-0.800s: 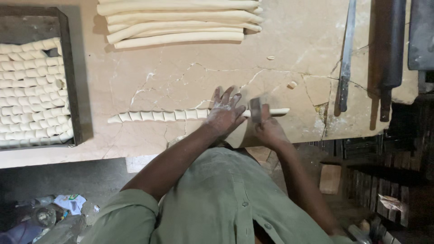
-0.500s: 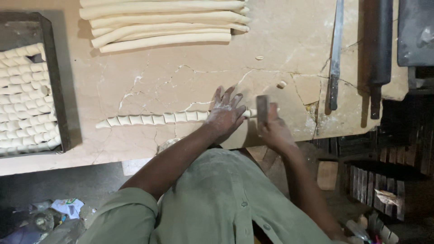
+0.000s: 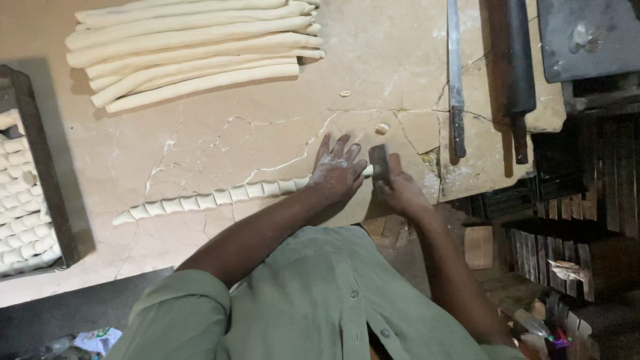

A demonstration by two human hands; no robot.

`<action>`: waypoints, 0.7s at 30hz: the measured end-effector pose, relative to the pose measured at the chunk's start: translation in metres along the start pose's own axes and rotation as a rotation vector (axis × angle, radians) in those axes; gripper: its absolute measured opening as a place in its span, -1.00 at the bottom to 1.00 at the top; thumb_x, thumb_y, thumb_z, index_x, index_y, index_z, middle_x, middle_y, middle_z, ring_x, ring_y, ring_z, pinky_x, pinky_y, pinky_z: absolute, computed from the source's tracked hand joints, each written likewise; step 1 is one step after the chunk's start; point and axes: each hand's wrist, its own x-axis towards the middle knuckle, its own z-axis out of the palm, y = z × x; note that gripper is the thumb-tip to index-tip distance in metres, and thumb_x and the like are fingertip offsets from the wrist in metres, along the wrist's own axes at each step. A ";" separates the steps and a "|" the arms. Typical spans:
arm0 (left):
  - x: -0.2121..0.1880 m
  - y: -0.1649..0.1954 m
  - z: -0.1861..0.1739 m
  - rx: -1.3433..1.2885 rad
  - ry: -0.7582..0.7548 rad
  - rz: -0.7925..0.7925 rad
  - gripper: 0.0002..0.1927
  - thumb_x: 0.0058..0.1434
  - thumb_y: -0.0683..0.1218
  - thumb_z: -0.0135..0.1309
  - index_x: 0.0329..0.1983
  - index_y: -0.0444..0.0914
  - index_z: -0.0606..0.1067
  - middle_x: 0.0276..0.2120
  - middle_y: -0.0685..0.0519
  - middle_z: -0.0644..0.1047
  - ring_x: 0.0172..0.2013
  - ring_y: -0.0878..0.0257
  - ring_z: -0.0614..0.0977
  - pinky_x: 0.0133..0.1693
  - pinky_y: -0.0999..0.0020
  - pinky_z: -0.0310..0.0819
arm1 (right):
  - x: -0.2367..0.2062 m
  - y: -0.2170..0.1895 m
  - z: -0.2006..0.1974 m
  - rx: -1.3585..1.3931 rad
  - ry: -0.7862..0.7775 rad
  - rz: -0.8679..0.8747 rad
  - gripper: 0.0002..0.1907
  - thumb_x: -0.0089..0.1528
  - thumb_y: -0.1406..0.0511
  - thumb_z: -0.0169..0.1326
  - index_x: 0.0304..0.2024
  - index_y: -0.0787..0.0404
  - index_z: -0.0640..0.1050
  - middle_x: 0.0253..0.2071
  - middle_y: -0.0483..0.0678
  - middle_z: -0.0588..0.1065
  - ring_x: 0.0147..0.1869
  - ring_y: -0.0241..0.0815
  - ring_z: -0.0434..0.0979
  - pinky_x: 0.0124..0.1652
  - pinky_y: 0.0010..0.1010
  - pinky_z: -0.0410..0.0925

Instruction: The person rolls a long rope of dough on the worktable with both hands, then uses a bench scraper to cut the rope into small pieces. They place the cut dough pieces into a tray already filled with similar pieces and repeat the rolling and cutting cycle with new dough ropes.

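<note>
Dough rope point(image 3: 213, 198) lies on cracked stone surface point(image 3: 267, 127), scored into short segments, stretching away from left hand point(image 3: 337, 172) toward tray. Left hand flat on rope's end, floured fingers spread. Right hand point(image 3: 399, 189) just beside left, clamped on small metal cutter point(image 3: 380, 162), blade touching rope end. Stack of uncut dough ropes point(image 3: 193, 47) beyond left hand, well apart. Tray point(image 3: 41, 160) of cut pieces far off past rope's other end. Long knife point(image 3: 456, 73) and rolling pin point(image 3: 519, 67) beyond right hand.
</note>
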 end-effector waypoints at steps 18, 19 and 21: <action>0.107 -0.006 -0.007 -0.095 0.346 0.036 -0.63 0.27 0.07 0.03 -0.04 -0.30 0.48 -0.10 -0.14 0.46 -0.02 -0.06 0.40 -0.05 -0.06 0.22 | 0.061 0.002 -0.030 0.354 0.619 -0.024 -0.78 0.32 0.32 0.14 0.02 0.14 0.63 -0.07 0.06 0.64 -0.02 0.02 0.68 -0.03 -0.28 0.50; 0.112 -0.011 -0.007 -0.143 0.336 0.015 -0.73 0.35 0.03 0.02 -0.07 -0.26 0.48 -0.09 -0.10 0.47 0.01 -0.05 0.41 -0.01 -0.05 0.23 | 0.069 -0.001 -0.032 0.279 0.651 -0.076 -0.79 0.34 0.33 0.14 0.03 0.17 0.61 -0.06 0.08 0.62 -0.01 0.04 0.67 -0.03 -0.25 0.49; 0.116 -0.019 -0.007 -0.144 0.276 0.057 -0.76 0.29 0.02 0.05 -0.12 -0.23 0.50 -0.14 -0.07 0.47 0.00 -0.03 0.41 -0.02 -0.05 0.23 | 0.080 -0.006 -0.033 0.165 0.574 -0.093 -0.79 0.33 0.35 0.14 0.01 0.13 0.64 -0.11 0.08 0.63 -0.03 0.07 0.66 -0.03 -0.23 0.49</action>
